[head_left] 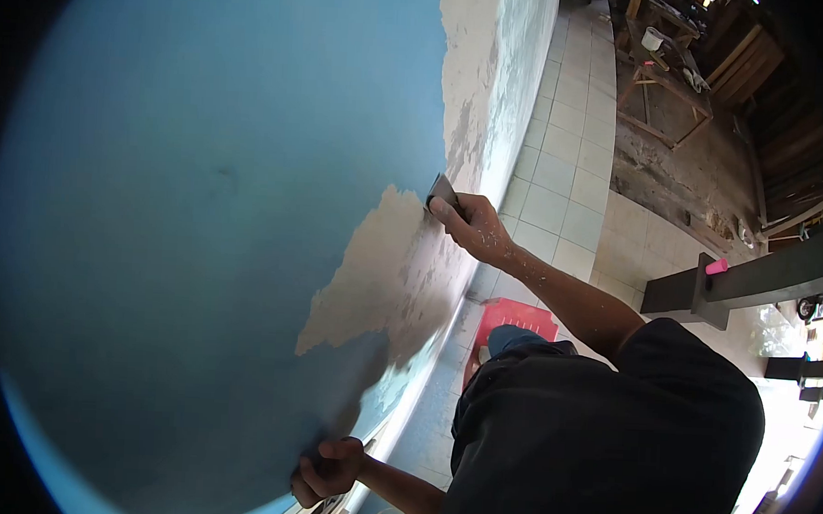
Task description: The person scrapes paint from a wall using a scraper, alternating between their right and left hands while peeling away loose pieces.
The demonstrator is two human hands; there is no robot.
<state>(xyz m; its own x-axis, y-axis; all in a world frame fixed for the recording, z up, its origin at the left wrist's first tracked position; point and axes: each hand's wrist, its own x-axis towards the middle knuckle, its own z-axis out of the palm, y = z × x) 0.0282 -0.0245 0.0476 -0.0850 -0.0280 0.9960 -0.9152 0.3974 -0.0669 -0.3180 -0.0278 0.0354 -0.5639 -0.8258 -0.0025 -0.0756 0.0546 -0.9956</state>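
Note:
My right hand (473, 225) is closed around a flat grey scraper (443, 189), its edge at the wall along a border of blue paint. Beside it, a pale bare patch (365, 273) with a ragged outline breaks the blue painted wall (205, 156). White specks dot my right hand and forearm. Lower down, my left hand (329, 474) is close to the wall with its fingers curled in. Shadow darkens that hand, and what it holds, if anything, cannot be made out.
A red plastic stool (519, 315) stands on the tiled floor (562, 172) by my feet. Farther off are a wooden workbench (663, 75) with a white bucket (652, 39) and a dark post (769, 277) with a pink cup-like item (716, 267) on its ledge.

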